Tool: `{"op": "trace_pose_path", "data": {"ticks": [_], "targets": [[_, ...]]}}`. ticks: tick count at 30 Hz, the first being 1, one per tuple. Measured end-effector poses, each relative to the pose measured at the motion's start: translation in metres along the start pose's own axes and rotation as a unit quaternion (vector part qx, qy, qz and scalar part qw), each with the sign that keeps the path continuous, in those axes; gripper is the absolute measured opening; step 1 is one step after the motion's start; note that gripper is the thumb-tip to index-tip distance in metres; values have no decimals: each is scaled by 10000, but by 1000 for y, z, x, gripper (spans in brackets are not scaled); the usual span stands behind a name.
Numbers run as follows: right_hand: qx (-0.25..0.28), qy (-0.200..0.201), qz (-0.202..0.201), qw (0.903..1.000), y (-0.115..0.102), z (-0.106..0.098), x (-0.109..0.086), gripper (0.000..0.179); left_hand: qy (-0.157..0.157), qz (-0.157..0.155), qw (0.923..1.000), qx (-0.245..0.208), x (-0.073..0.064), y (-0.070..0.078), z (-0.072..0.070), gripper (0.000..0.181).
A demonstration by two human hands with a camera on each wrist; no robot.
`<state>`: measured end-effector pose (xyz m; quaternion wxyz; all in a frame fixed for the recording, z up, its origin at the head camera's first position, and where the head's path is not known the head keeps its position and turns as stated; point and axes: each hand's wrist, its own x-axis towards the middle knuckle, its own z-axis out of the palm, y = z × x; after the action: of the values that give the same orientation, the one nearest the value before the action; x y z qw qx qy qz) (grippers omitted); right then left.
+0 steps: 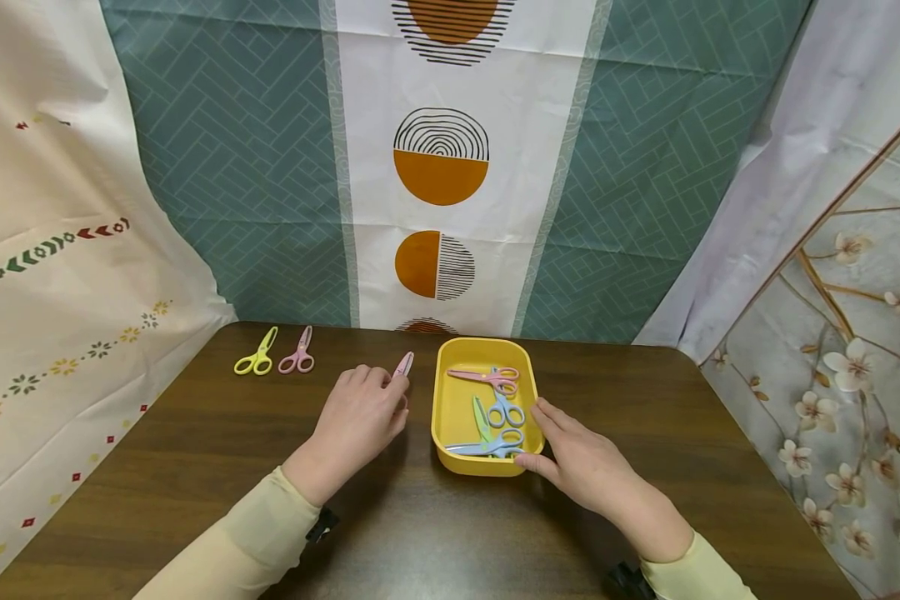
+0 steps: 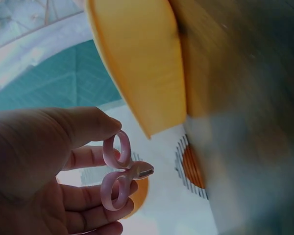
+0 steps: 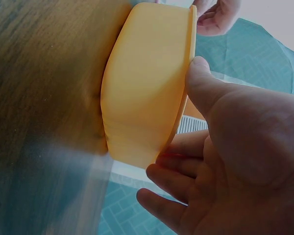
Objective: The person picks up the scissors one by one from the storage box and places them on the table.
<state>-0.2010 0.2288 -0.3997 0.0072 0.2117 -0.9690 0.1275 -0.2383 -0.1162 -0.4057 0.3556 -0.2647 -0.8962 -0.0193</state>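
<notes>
My left hand (image 1: 363,417) pinches a pair of pink scissors (image 2: 118,169) by the finger loops, left of a yellow bin (image 1: 450,458). The blades point away from the palm. At the bin's near right corner, my right hand (image 1: 588,458) holds the rim, thumb over the edge and fingers along the outer right wall. Inside the bin lie pink scissors (image 1: 480,377), light blue scissors (image 1: 505,410), a second light blue pair (image 1: 487,447) and a green piece (image 1: 482,418) whose lower end is partly covered.
Yellow scissors (image 1: 255,354) and another pink pair (image 1: 297,354) lie at the back left of the dark wooden table (image 1: 435,533). A patterned curtain (image 1: 450,217) hangs behind the table's far edge. Floral cloth (image 1: 840,433) borders the right side.
</notes>
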Motion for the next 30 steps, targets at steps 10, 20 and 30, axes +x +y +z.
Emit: {"op": "trace_pose_path", "data": {"ticks": [10,20,30], "targets": [[-32,-21,23,10000,1,1,1,89,-604,-280,9976,169,-6,-10,15,24],[-50,14,-27,10000,2,0,1,89,-1130,-410,9926,195,-9,-13,20,38],[-34,22,-51,10000,2,0,0,88,-1116,-379,9929,160,-12,-13,20,29]]}}
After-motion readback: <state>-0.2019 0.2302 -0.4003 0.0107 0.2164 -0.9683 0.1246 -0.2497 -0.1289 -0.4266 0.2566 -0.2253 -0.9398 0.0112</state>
